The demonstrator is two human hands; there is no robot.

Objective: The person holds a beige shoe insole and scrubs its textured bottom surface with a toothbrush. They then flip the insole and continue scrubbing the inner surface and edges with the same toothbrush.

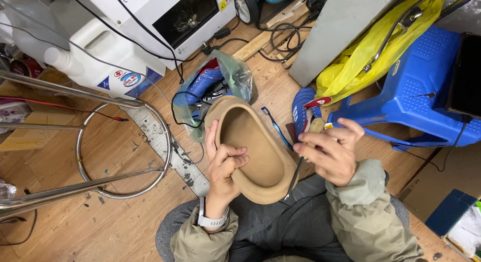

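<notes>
Upper left of the frame, a big white plastic jug [102, 54] lies on its side, a blue, white and red label [131, 79] showing near its lower right corner. Top centre, a white machine casing carries a small yellow warning sticker [223, 5] at its right edge. Far right, lower down, there's a brown cardboard box [446, 174] with a dark blue box [447, 211] just below it.
</notes>
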